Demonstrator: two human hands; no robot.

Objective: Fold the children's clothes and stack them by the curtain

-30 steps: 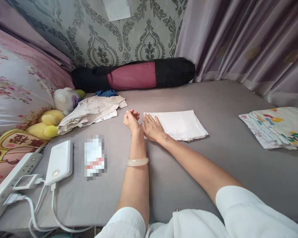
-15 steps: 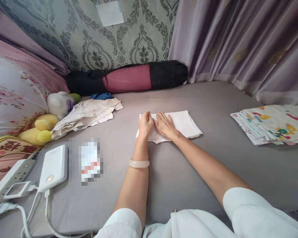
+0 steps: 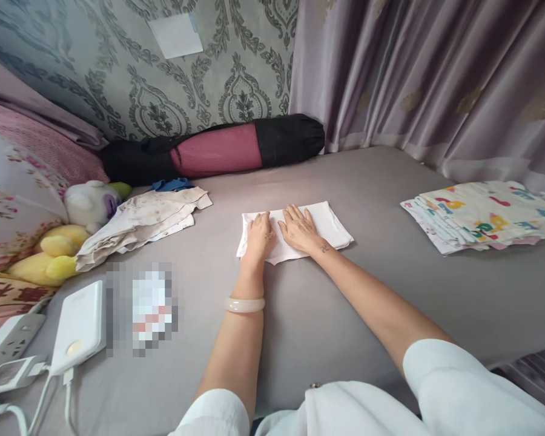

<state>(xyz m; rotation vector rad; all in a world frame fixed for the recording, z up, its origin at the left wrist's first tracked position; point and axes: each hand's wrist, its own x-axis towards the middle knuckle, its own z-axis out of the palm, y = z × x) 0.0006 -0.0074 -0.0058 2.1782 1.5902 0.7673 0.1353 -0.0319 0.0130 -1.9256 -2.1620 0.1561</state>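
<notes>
Both hands are now lying palm-down on the white cloth (image 3: 329, 221). My left hand (image 3: 258, 233), lifted and loosely curled beside the cloth a second ago, is pressing its left end. My right hand (image 3: 300, 230) is resting just beside it. All fingers are spread flat, gripping nothing. I am judging this to be smoothing of the fold.

The cloth is lying mid-bed on the grey sheet (image 3: 345, 303). A crumpled garment (image 3: 140, 221) and plush toys (image 3: 72, 236) are lying to the left, with a printed stack (image 3: 476, 212) well apart at right. A rolled mat (image 3: 218, 148) is lying against the wallpaper (image 3: 140, 91), beside a curtain (image 3: 413, 72).
</notes>
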